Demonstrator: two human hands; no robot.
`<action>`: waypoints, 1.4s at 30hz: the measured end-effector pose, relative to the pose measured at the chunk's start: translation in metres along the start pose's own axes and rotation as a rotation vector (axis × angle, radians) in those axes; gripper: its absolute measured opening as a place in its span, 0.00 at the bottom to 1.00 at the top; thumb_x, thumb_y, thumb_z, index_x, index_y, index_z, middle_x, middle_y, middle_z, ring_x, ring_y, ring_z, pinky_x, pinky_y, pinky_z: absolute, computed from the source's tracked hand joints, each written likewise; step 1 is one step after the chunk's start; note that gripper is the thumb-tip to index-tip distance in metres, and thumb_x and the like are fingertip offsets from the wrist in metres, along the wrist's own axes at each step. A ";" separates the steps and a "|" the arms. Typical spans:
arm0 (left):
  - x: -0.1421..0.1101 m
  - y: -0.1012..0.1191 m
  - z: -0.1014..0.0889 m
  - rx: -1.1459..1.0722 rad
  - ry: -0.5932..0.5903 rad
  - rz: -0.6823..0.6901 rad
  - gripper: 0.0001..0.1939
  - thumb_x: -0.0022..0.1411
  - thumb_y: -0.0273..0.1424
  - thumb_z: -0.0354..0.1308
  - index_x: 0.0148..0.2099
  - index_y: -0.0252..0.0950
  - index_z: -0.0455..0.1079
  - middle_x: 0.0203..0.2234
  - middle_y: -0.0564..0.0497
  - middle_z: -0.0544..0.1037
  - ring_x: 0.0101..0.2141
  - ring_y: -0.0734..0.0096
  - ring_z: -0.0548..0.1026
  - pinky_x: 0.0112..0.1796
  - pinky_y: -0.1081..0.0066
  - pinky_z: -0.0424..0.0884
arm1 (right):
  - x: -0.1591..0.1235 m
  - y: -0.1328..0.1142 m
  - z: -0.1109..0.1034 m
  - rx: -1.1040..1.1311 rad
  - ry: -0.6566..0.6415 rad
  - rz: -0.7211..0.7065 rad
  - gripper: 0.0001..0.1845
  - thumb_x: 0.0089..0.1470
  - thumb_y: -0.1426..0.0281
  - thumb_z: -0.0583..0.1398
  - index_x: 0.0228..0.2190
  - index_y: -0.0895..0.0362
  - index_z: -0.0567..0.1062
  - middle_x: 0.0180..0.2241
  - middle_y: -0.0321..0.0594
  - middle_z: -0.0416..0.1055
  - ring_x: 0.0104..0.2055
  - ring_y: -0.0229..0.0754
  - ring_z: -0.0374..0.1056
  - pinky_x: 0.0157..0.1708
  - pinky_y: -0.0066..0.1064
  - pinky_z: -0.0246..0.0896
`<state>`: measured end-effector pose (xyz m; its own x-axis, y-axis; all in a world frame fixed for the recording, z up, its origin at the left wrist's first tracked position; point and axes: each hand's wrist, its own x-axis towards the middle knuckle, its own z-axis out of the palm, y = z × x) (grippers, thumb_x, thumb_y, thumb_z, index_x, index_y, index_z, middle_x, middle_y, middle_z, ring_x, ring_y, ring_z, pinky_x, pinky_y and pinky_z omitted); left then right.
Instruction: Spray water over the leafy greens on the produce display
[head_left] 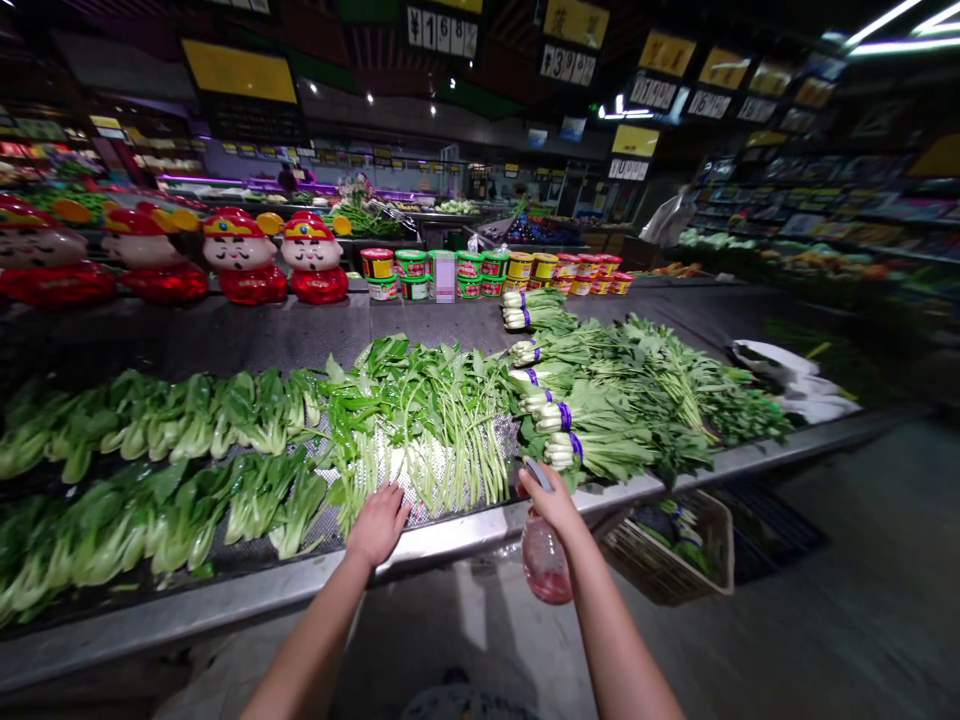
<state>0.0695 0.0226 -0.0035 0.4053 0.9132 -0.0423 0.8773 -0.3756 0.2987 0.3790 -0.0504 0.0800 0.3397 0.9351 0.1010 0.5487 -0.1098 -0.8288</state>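
My right hand [551,497] is wrapped round the head of a spray bottle [547,562] with a grey top and a clear, pinkish body. The bottle hangs just in front of the display's metal edge. Over the front rail, my left hand [380,524] lies with fingers stretched out beside the stems of loose long-stemmed leafy greens [427,420]; whether it presses on them I cannot tell. Right of those greens lie bundles of white-stemmed greens [559,450] tied with purple bands. Rows of bok choy [180,510] fill the left side.
A metal rail [465,530] borders the sloping display. Along its back stand red figurine-shaped containers [244,255] and stacked tubs [412,275]. A white plastic bag [795,380] lies at the right. Below, a crate [660,570] with vegetables sits on the floor. Price signs [442,30] hang overhead.
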 end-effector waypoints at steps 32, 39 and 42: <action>-0.002 0.000 0.001 -0.006 0.008 -0.005 0.28 0.67 0.43 0.37 0.59 0.30 0.62 0.60 0.42 0.62 0.62 0.58 0.55 0.61 0.57 0.49 | -0.020 -0.031 -0.003 0.089 0.141 -0.082 0.24 0.51 0.51 0.54 0.37 0.57 0.74 0.32 0.42 0.73 0.36 0.44 0.69 0.40 0.35 0.64; -0.003 0.000 0.001 -0.022 0.016 -0.012 0.29 0.67 0.43 0.36 0.59 0.31 0.62 0.60 0.42 0.62 0.62 0.58 0.55 0.61 0.57 0.49 | -0.013 -0.038 0.004 0.057 0.085 -0.129 0.22 0.52 0.52 0.53 0.33 0.56 0.74 0.28 0.42 0.73 0.32 0.43 0.68 0.36 0.34 0.63; -0.003 -0.001 0.003 -0.026 0.022 -0.015 0.29 0.67 0.43 0.36 0.59 0.32 0.63 0.60 0.43 0.62 0.62 0.59 0.55 0.61 0.57 0.49 | -0.010 -0.040 0.009 0.055 0.052 -0.132 0.21 0.52 0.52 0.52 0.29 0.56 0.73 0.27 0.41 0.72 0.31 0.43 0.68 0.35 0.33 0.63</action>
<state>0.0681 0.0203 -0.0062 0.3864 0.9220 -0.0256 0.8760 -0.3581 0.3230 0.3471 -0.0521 0.1075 0.3075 0.9213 0.2381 0.5486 0.0328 -0.8354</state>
